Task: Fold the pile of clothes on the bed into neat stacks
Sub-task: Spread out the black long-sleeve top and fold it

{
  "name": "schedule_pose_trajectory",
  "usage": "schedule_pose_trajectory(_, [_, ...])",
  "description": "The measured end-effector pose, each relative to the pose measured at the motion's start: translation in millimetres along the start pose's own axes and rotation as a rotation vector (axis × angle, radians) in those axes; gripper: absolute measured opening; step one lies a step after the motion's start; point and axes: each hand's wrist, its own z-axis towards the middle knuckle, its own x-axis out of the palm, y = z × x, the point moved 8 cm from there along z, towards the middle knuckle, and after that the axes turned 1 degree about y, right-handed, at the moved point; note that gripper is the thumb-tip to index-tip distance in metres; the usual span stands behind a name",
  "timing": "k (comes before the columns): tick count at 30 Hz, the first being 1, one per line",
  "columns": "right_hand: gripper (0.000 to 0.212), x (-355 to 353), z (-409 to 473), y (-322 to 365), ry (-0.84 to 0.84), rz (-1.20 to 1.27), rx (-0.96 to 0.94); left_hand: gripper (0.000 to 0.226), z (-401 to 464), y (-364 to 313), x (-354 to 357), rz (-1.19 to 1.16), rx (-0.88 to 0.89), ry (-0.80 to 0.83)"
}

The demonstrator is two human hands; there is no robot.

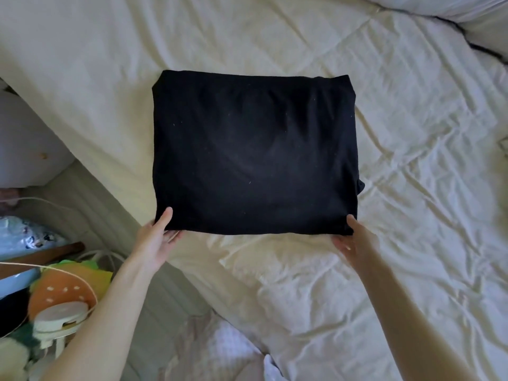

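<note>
- You have one black folded garment (254,155) of soft knit fabric, a near-square, lying flat on the cream quilted bed cover (412,133) about mid-bed.
- A small bit of the same black fabric pokes out at its right edge, low down.
- Both of your hands are at the near edge of that garment, one at each near corner.
- Your left hand (156,237) pinches the near left corner: the thumb lies on top of the fabric and the fingers tuck beneath it.
- Your right hand (354,240) grips the near right corner the same way, thumb on top and fingers curled under the edge.
- Both bare forearms reach in from the bottom of the view, well apart from each other.
- One white pillow (450,6) lies at the far right corner of the bed.
- On the floor to your left sit one orange and green plush toy (63,284) and one small cream fan (60,323), touching each other.
- A thin cord (68,270) loops over that clutter.
</note>
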Motion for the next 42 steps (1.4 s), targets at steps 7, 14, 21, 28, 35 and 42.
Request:
schedule_pose_trajectory(7, [0.023,1,-7,-17,0.123,0.300,0.169,0.021,-18,-5,-11,-0.143,-0.008,-0.073])
schedule_pose_trajectory(14, [0.007,-34,-25,-34,0.133,0.289,0.110,0.014,-62,2,-39,-0.035,0.096,-0.091])
schedule_pose_trajectory(21, [0.014,-73,-33,-67,-0.003,0.286,0.116,0.021,-73,37,-68,0.006,0.057,-0.123])
schedule_pose_trajectory(28, [0.037,-70,-54,-52,-0.302,-0.150,-0.162,0.007,-73,27,-58,0.086,0.119,-0.135])
schedule_pose_trajectory(35, [0.043,41,-129,-59,0.192,-1.226,-1.371,0.012,-103,17,-43,0.198,0.321,-0.215])
schedule_pose_trajectory(42, [0.037,60,-105,-80,0.580,-1.080,-0.809,0.013,-165,-9,31,0.721,0.803,-0.253])
